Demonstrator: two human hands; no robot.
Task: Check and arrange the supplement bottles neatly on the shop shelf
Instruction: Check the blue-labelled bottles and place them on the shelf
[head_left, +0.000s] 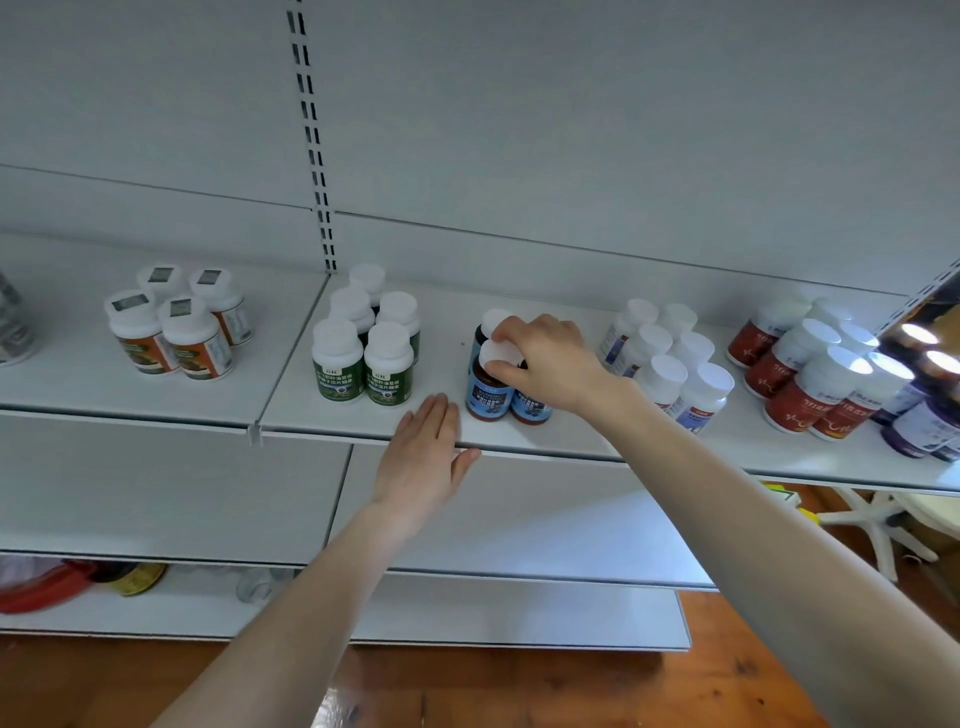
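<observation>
"White metal shelf (337, 418), mid-frame. Which of the supplement bottles is being handled?"

"The blue-labelled bottle (487, 399), which is standing at the front left of its small cluster in the centre of the frame. The right hand (545, 364) is reaching over it from the right and pinching its white cap (498, 354) between thumb and curled fingers."

"Why from the top?"

"My guess is that its neighbours are crowding right against it, so the cap is the free part to take. Gripping there is also letting the person turn or nudge it into line."

"And the other hand?"

"The left hand (423, 452) is lying flat on the shelf's front edge, lower centre. Its fingers are straight and together and are holding nothing. It is near the bottle's base but not touching it. It seems to be steadying the person, or marking the front line."

"The rest?"

"Green-labelled bottles (363, 364) are standing in a tight block left of centre, with orange-labelled bottles (176, 332) further left. Pale-labelled bottles (670, 364) and red-labelled bottles (810, 374) are standing to the right. Each kind is sitting apart, and the front labels are facing out. I am reading the blue group as the one being straightened."
</observation>
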